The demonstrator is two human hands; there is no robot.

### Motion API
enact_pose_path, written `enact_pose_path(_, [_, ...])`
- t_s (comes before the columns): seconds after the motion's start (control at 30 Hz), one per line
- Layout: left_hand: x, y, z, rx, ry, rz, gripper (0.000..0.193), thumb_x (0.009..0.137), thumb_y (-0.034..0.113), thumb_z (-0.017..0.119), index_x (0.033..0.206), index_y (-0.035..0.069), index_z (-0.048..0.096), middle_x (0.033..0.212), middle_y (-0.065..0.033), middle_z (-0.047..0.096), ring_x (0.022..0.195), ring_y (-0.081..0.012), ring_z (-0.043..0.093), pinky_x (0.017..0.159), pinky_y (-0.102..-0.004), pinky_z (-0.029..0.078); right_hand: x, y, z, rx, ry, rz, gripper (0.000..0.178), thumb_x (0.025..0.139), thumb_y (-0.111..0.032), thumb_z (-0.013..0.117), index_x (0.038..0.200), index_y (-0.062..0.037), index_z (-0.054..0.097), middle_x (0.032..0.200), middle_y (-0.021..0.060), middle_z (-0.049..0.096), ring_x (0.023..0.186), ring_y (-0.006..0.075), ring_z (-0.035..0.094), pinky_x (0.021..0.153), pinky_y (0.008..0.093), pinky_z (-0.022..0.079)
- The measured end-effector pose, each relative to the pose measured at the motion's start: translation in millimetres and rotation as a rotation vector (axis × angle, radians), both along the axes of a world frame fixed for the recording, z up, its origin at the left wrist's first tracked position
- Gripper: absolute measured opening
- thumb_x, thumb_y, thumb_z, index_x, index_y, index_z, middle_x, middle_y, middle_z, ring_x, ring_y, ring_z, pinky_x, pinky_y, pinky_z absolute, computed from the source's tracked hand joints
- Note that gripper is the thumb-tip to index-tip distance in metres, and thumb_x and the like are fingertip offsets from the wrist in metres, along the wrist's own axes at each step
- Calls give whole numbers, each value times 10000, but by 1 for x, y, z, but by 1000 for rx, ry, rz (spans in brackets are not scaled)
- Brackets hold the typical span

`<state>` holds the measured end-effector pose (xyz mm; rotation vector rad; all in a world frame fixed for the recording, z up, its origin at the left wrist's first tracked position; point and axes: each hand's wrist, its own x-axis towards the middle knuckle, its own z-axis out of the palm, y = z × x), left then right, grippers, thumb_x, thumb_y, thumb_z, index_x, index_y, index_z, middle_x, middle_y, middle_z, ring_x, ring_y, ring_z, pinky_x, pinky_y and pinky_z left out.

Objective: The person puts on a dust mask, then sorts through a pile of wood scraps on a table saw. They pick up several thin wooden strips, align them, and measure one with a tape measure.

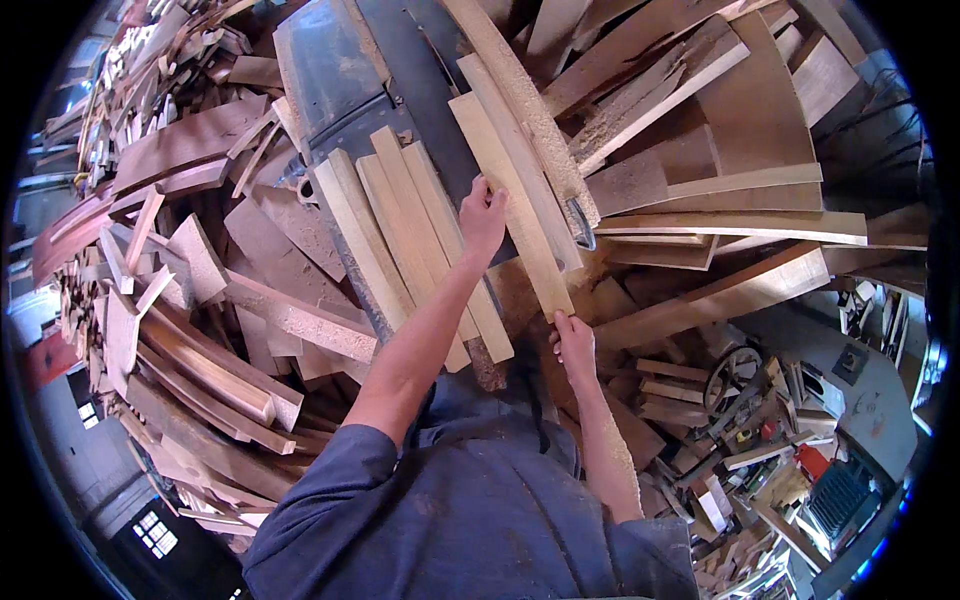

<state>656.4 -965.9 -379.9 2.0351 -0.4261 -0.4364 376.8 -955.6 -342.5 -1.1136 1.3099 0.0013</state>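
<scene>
A long, straight, pale wooden board (520, 222) slants across the dark metal machine table (428, 75). My left hand (484, 217) is closed at the board's left edge, partway along, with the fingertips pressed on it. At the near end, my right hand (574, 350) grips the board between thumb and fingers. Right beside this board lies a second, pinkish board (522, 165), against a bar thick with sawdust (537, 112). To the left, several loose wooden strips (405, 225) lie side by side on the table, some jutting past its near edge. Sawdust clings to my right forearm.
Piles of curved wood offcuts (215, 370) crowd the left side. On the right, wide curved boards (730, 215) are stacked close to the table. A handwheel (733, 380) and a grey machine body (860, 400) stand at the lower right among scraps.
</scene>
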Motion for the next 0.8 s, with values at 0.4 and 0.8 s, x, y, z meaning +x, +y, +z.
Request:
enact_pose_path(0.4, [69,-11,3,-464,464,12,273,1000,192,597,1234,122,720,928,101,678,758,0,544,621,-201,390,1,0,8,-11,30,5,390,1026,-361,592,840,-29,674,644,27,613,500,98,537,447,287,409])
enact_pose_path(0.8, [68,-12,11,-422,474,72,306,994,175,615,1268,96,726,962,101,694,759,6,541,580,-211,387,2,3,12,17,-2,16,334,1044,-343,576,850,-80,643,688,-13,600,518,46,502,426,219,379])
